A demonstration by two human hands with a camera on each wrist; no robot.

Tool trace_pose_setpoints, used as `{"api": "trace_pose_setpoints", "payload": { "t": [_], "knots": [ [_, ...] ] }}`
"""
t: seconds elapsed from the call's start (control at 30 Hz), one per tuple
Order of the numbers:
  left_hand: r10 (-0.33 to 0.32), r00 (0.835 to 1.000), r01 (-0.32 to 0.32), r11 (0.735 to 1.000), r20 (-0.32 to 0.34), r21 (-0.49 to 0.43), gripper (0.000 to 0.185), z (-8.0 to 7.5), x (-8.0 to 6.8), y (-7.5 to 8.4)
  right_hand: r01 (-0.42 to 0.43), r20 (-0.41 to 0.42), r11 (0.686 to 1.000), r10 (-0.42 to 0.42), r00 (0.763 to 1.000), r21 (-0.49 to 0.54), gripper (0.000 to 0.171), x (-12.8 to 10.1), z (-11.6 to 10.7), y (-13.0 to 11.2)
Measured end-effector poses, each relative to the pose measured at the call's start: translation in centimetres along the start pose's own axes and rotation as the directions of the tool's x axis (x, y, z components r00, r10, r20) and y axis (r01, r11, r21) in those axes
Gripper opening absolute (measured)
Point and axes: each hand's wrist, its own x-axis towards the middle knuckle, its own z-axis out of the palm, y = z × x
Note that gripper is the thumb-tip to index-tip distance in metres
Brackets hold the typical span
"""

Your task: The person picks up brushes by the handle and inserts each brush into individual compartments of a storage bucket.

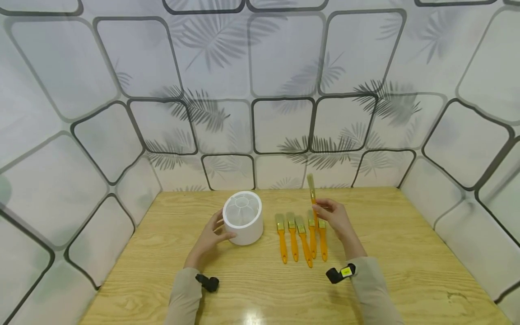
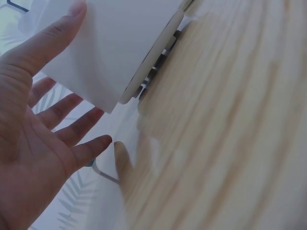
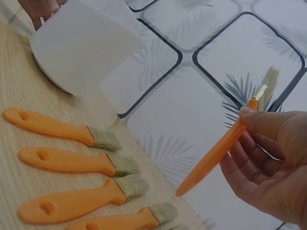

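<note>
A round white organizer with divided compartments (image 1: 243, 232) stands on the wooden table. My left hand (image 1: 209, 237) holds it from the left side, the thumb on its white wall (image 2: 115, 43) and the fingers spread round behind. My right hand (image 1: 335, 217) pinches an orange-handled paintbrush (image 3: 216, 153) near the ferrule between thumb and fingers. This brush is upright, bristles up, raised over the table. Several similar paintbrushes (image 1: 293, 239) lie in a row between the organizer and my right hand, bristles pointing away from me.
The wooden table (image 1: 252, 289) ends at the back against a patterned curtain (image 1: 280, 126), which also rises along both sides. Short dark feet (image 2: 153, 72) show under the organizer's base. Cameras are strapped at both sleeves.
</note>
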Motion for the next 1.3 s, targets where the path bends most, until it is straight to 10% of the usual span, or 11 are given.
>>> {"api": "trace_pose_setpoints", "payload": {
  "t": [0.4, 1.3],
  "knots": [
    [-0.002, 1.0, 0.003, 1.0, 0.026, -0.014, 0.081, -0.2, -0.9, 2.9, 0.02, -0.002, 0.999, -0.02, 1.0, 0.026, 0.042, 0.1, 0.9, -0.4],
    [-0.011, 1.0, 0.011, 1.0, 0.012, -0.01, 0.075, -0.5, -1.2, 3.2, 0.044, 0.032, 0.998, -0.045, 0.998, 0.05, 0.034, -0.9, 3.0, -3.6]
  ]
}}
